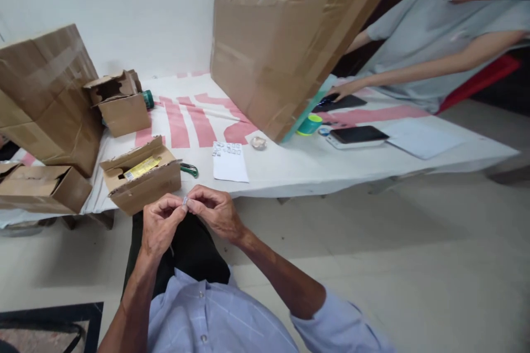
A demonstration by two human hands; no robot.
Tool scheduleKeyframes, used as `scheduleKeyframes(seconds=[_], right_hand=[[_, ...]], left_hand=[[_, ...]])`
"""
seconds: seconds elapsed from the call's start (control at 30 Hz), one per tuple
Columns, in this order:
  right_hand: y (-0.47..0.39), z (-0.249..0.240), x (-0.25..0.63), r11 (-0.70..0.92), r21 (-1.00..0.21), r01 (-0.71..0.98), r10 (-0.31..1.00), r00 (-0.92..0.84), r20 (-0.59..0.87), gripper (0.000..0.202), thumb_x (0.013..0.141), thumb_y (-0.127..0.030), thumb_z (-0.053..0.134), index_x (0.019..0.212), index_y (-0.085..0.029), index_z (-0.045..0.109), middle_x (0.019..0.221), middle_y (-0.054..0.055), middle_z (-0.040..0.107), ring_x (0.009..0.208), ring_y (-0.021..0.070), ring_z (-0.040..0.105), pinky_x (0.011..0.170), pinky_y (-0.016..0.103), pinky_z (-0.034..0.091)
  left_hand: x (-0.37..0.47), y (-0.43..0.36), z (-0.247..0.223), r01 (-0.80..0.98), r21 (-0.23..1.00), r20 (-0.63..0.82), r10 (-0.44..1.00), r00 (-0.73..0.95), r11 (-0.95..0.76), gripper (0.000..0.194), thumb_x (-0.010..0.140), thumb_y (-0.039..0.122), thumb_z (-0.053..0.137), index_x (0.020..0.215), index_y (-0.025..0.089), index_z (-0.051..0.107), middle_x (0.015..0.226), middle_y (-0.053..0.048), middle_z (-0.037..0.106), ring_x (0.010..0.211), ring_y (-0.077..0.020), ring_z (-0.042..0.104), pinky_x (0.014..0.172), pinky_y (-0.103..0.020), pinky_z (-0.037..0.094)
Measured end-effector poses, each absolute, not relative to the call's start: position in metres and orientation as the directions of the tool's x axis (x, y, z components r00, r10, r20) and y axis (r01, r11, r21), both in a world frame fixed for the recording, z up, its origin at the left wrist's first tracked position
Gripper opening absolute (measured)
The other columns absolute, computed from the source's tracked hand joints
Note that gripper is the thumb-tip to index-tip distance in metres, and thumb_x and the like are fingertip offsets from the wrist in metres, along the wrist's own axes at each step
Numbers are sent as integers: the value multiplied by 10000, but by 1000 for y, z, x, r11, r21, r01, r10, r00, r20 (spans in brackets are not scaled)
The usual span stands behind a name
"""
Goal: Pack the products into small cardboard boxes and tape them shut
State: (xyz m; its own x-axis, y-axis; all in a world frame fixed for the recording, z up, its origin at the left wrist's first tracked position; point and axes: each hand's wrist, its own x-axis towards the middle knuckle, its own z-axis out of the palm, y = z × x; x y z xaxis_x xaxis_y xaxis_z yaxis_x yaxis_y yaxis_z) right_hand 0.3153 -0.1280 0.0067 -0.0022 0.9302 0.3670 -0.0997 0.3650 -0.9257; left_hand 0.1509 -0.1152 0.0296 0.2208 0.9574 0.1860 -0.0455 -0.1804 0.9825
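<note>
Small pale piece (185, 201), too slight to identify from across the room, sits pinched at the meeting point of two bare hands, just off the near edge of a cloth-covered table (285, 172). Left hand (158, 224) and right hand (216, 213) share it — thumbs and forefingers drawn narrow, tips closed in on it from either side, neither hand plainly nearer. It lies directly between the fingertips, touching both; its long axis seems to run away from the wearer's body rather than from hand to hand, though its size leaves that uncertain. In judgement, that line across the two pinches matters most.

Just beyond the left hand stands a cardboard box (154, 190), its top flaps raised and a yellow packet (143, 167) lying aslant in its mouth. A green-handled tool (190, 169) rests beside the box, ahead of the fingertips. Farther right, a white sheet (231, 169) bearing small dark marks lies near a little clear-wrapped bundle (259, 143). Behind them a tall cardboard panel (265, 60) leans across the table — and past it, a co-worker's hand (346, 90) reaches in over dark objects.
</note>
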Motion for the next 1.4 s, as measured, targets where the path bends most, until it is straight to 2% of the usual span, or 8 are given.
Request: scheduleKeyframes(seconds=[0.23,0.37,0.47,0.57,0.63,0.73,1.07,1.4], right_hand=[[-122,-19,346,264,-962,-73,958,134,253,307,906,-491,759,787,-210,732,707,0,688,630,145,622,619,272,558],[-110,-39,379,221,-975,-4,927,311,209,281,888,-476,734,794,-211,739,669,-3,680,627,158,628,635,284,551],[-91,-55,413,168,-981,97,865,463,194,298,847,-494,721,776,-205,727,651,-6,665,624,159,606,635,286,520],[-64,-68,445,123,-969,213,841,496,216,318,813,-506,685,755,-195,719,685,12,686,649,166,593,651,297,499],[-44,-73,462,99,-952,290,840,488,236,294,797,-472,653,741,-191,716,708,26,702,678,174,600,701,313,506],[-16,-78,479,47,-926,375,859,458,229,232,789,-395,625,722,-190,711,743,39,727,719,182,623,764,320,506],[15,-104,489,-136,-867,479,938,345,44,173,793,-266,635,676,-173,722,682,9,708,715,175,637,685,270,440],[12,-103,492,-167,-817,552,946,324,26,200,808,-282,624,670,-177,722,711,27,730,719,177,642,671,270,441]], left_hand=[[187,-94,9,29,989,129,931,342,-147,276,832,438,834,715,191,789,732,-50,756,687,-173,681,662,-291,558],[213,-72,-18,209,954,122,912,392,-217,247,907,406,763,990,176,796,900,-80,801,769,-200,733,674,-305,586],[239,-46,-38,445,744,250,825,506,-498,304,927,268,732,1219,185,737,1247,-141,775,1110,-273,753,917,-399,623],[268,-20,-53,569,471,186,706,683,-674,454,937,243,744,1371,153,645,1547,-217,613,1446,-357,590,1146,-516,525],[281,-9,-60,588,348,80,648,757,-730,471,954,269,744,1387,136,613,1613,-237,546,1530,-381,501,1171,-552,488],[287,-11,-68,568,257,37,595,803,-782,372,997,308,695,1322,144,621,1566,-224,577,1509,-365,505,1160,-549,466],[274,-37,-73,548,289,89,592,801,-785,195,1010,312,662,1176,210,646,1320,-140,664,1238,-316,600,1071,-498,463],[295,2,-85,554,367,103,625,774,-747,186,1022,140,536,1021,202,712,1210,-129,690,1097,-292,611,955,-472,513]])
